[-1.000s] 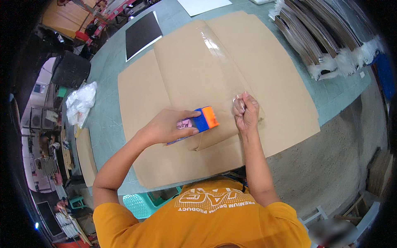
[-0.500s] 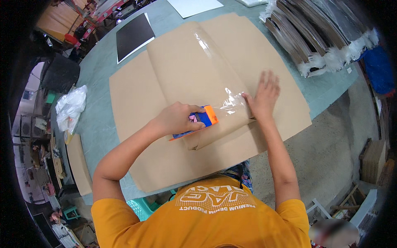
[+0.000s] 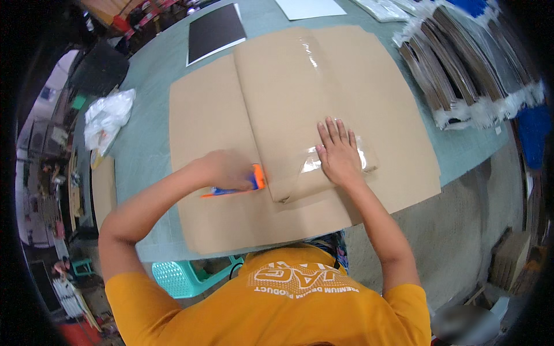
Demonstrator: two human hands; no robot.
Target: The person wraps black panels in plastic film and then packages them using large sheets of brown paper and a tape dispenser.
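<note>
A flat parcel wrapped in brown paper [image 3: 288, 104] lies on larger brown paper sheets [image 3: 208, 115]. My left hand [image 3: 222, 170], blurred by motion, grips a blue and orange tape dispenser [image 3: 258, 177] just left of the parcel's near left corner. Clear shiny packing tape [image 3: 311, 165] runs across the near end of the parcel. On that tape my right hand [image 3: 341, 158] lies flat, fingers stretched out and pointing away from me. Another strip of clear tape [image 3: 311, 56] shows at the parcel's far end.
A green table [image 3: 147, 144] carries everything. Stacks of plastic-wrapped boards [image 3: 456, 69] stand at the far right. A black sheet [image 3: 216, 33] and a white sheet [image 3: 310, 8] lie at the back. At the left edge is a white plastic bag [image 3: 108, 118]. A turquoise stool [image 3: 184, 279] stands below the near edge.
My left hand has moved left with the tape dispenser, off the parcel. My right hand has come inward from the parcel's right side and now lies on the tape.
</note>
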